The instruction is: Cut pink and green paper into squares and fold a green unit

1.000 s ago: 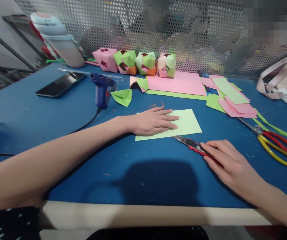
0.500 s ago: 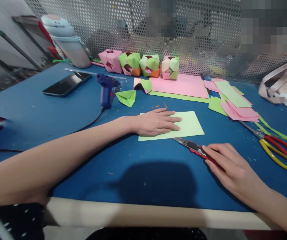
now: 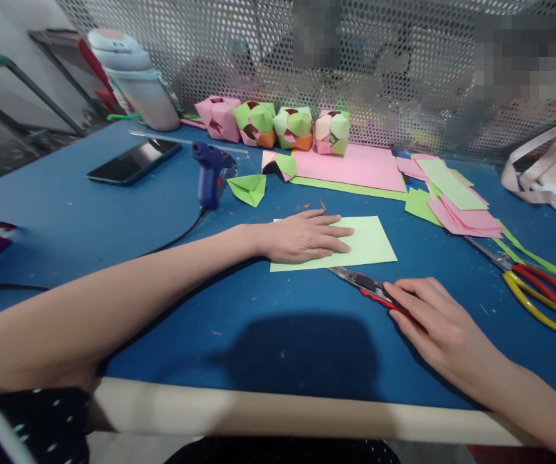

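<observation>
My left hand [image 3: 307, 237] lies flat, fingers spread, on a pale green sheet of paper [image 3: 372, 240] and covers its left part. The sheet rests on the blue table [image 3: 171, 328]. In my right hand [image 3: 433, 319] is a red and black utility knife [image 3: 367, 283], its blade pointing left. The blade tip is at the sheet's near edge, just below my left fingers; whether it lies between paper layers I cannot tell.
Behind stand a blue glue gun [image 3: 208, 177], a folded green paper piece [image 3: 249, 189], several folded paper balls [image 3: 256, 122] and a pink sheet [image 3: 350, 167]. Paper pieces [image 3: 456, 187] and scissors [image 3: 539, 293] lie right. A phone [image 3: 133, 162] and a bottle [image 3: 137, 84] are left.
The knife in my right hand has moved slightly left along the paper's near edge. My left hand keeps its place on the sheet. The view has shifted a little.
</observation>
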A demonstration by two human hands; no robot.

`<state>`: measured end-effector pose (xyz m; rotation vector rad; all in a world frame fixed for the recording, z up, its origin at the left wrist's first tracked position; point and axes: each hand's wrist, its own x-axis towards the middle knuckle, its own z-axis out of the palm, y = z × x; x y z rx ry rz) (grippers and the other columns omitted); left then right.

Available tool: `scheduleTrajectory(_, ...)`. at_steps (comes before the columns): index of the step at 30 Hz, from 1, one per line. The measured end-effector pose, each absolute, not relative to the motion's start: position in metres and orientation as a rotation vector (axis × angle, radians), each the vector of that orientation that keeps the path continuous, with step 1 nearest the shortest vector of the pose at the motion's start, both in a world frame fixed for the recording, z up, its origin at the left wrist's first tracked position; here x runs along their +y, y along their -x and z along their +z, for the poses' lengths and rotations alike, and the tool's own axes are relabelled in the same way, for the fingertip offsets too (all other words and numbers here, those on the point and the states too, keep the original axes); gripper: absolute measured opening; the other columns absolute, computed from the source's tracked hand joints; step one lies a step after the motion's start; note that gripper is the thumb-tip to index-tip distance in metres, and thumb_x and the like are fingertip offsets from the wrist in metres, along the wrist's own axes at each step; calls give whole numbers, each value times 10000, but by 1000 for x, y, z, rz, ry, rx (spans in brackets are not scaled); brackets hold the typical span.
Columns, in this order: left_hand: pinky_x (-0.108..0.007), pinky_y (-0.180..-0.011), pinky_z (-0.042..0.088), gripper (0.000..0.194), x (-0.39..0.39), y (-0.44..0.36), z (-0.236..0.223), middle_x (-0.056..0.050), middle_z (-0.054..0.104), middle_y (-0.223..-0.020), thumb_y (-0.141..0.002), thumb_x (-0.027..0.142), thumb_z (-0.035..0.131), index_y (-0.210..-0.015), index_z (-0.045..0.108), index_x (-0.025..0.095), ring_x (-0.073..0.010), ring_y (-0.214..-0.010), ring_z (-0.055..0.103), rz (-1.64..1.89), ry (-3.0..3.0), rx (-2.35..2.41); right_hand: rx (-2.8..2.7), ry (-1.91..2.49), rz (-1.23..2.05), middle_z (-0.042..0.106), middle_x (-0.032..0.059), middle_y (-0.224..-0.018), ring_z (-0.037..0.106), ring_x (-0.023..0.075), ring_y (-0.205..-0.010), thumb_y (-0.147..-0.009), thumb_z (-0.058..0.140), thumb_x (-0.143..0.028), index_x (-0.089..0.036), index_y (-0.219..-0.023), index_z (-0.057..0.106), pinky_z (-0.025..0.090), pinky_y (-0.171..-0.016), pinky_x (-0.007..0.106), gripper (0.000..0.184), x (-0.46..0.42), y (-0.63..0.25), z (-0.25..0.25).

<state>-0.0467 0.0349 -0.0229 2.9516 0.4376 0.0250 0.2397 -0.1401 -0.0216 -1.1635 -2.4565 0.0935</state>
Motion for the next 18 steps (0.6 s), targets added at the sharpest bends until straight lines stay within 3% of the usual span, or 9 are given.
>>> scheduleTrajectory(18,-434,-1262,50,451,33,45,-20,70,272,-1639,-1047,408,308,-1456,490,357,-234,-1553,133,-6,-2927,469,-2479,1118,82,579,168,-1158,540,241,-997,-946,524,-81,-97,-1350,518,504,-842,414,404,-139,-222,-19)
